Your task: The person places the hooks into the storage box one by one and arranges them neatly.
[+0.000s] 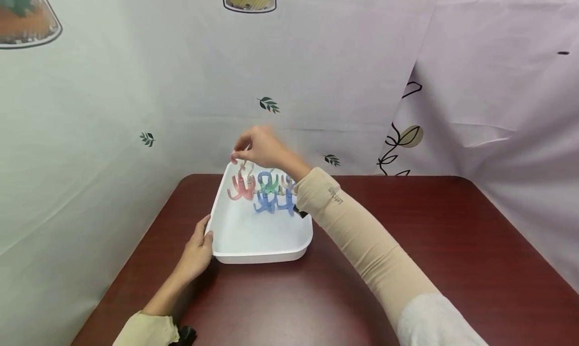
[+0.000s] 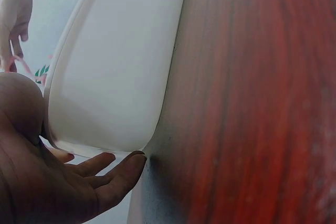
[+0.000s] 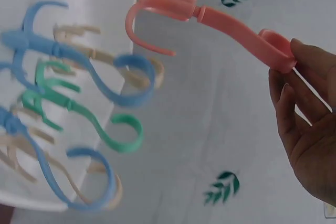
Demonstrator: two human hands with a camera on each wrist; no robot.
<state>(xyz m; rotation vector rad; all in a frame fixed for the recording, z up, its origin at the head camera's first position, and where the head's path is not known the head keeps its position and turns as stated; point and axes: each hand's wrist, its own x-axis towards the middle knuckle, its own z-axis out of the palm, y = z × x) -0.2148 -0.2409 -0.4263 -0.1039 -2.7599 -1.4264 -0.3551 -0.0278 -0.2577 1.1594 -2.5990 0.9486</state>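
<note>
In the right wrist view, my right hand [image 3: 310,129] pinches the curled end of a pink plastic claw hook [image 3: 236,32]. Its several prongs point away from the fingers. The head view has this right hand [image 1: 264,147] above the far left of a white tray [image 1: 244,238]. Blue hooks [image 3: 107,85], a green hook [image 3: 92,121] and beige hooks [image 3: 123,72] stand close together in the tray, curled ends up. My left hand [image 1: 199,250] grips the tray's near left side; the left wrist view puts its thumb by the rim and its fingers [image 2: 123,179] along the outer wall.
The tray sits on a dark red wooden table [image 1: 384,265], which extends to the right and toward me. Behind and left hangs a pale cloth backdrop [image 1: 190,74] printed with leaves and jars. My right sleeve [image 1: 362,235] crosses over the tray's right side.
</note>
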